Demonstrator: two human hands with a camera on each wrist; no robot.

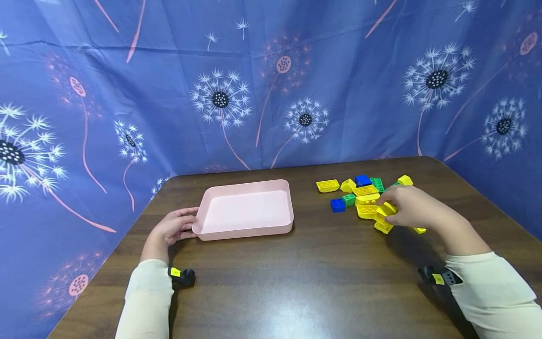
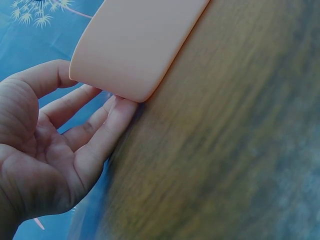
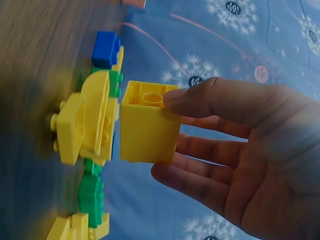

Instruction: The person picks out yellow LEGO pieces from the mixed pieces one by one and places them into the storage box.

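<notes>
My right hand (image 1: pixel 413 205) pinches a yellow toy brick (image 3: pixel 150 131) between thumb and fingers, over the right part of a brick pile. In the right wrist view the brick's hollow underside faces the top of the frame. Beside it in the pile lie yellow bricks (image 1: pixel 366 211), green bricks (image 1: pixel 348 199) and blue bricks (image 1: pixel 337 205). At the left, my left hand (image 1: pixel 172 226) touches the end wall of a shallow pink tray (image 1: pixel 245 232). Its fairly straight fingers (image 2: pixel 107 125) rest along the tray's rim and lower edge.
The tray and the bricks are on a dark brown wooden table (image 1: pixel 271 278). A blue cloth (image 1: pixel 360 84) with a dandelion print hangs behind the table and at its sides. A black wrist camera (image 1: pixel 182 277) sits at the left cuff, another one (image 1: pixel 438 276) at the right cuff.
</notes>
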